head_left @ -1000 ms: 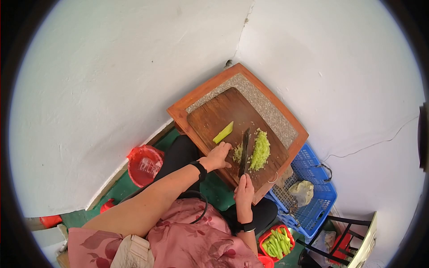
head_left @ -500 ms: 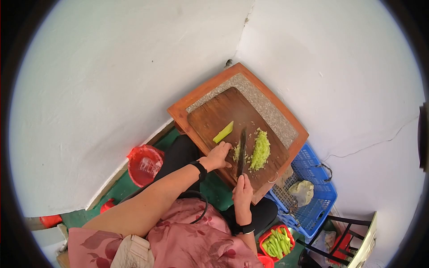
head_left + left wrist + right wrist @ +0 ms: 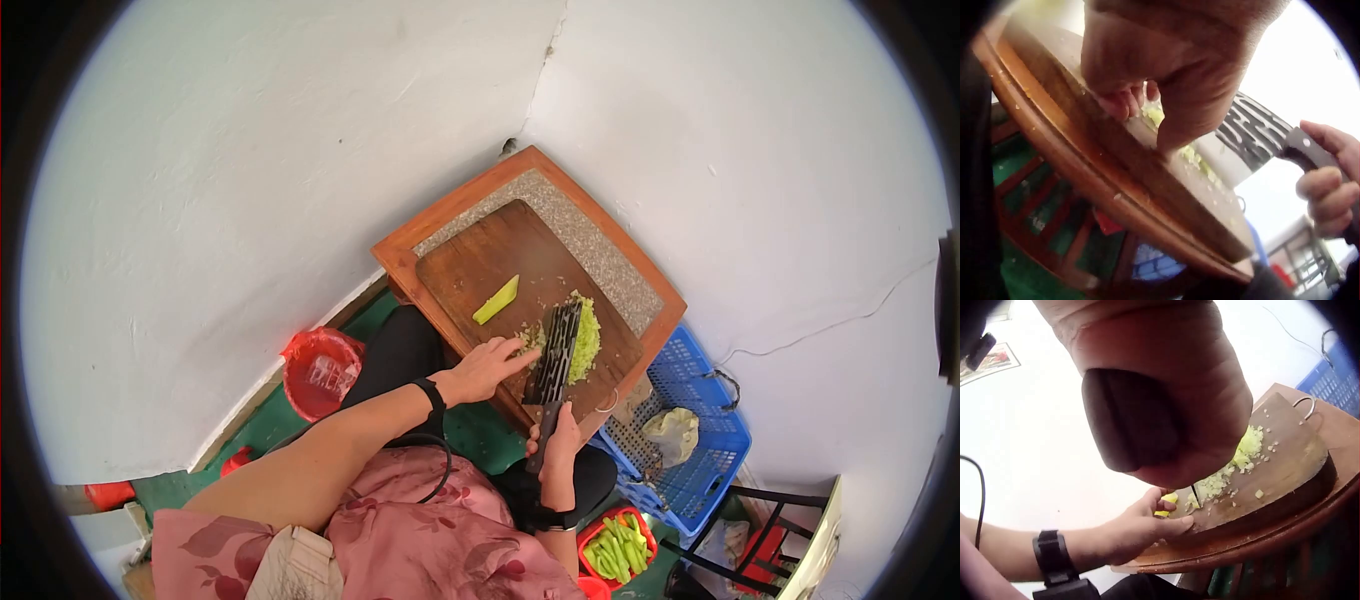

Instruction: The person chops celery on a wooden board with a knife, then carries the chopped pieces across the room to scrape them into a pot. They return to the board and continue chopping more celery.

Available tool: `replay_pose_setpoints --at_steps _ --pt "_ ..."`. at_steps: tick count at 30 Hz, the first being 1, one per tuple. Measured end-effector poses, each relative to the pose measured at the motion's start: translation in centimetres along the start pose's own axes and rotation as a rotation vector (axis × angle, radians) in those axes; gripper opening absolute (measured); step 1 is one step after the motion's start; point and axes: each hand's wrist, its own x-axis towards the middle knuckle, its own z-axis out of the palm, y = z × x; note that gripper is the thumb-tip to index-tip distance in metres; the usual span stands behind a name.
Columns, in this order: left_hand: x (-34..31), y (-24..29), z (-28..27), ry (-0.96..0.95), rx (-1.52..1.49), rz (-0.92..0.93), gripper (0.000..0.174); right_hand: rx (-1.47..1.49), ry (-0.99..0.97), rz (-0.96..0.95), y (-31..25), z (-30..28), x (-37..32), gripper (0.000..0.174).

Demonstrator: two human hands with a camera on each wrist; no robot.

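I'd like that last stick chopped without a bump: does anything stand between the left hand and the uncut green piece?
Nothing visible blocks it: between the left hand and the uncut green piece the cutting board shows, with loose chopped bits near the fingertips. The knife is off to the right.

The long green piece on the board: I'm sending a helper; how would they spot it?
In the room's corner, a wooden-framed table holds a brown cutting board. In the head view, the long green piece lies there, above the left hand, left of the knife. It is one solid strip, unlike the chopped heap.
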Motion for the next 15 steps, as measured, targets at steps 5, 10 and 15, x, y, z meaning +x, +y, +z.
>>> replay_pose_setpoints --at_steps 5,10,15 --pt "-0.1 1.0 0.1 -0.017 0.190 0.072 0.083 0.020 -0.024 0.025 -0.4 -0.4 -0.4 0.039" --pt "0.4 0.9 0.9 0.020 0.204 0.073 0.080 0.102 -0.055 0.051 -0.5 -0.7 -0.9 0.040" --pt "0.8 1.0 1.0 0.021 0.216 -0.062 0.080 0.076 -0.073 0.088 -0.9 -0.9 -1.8 0.039"
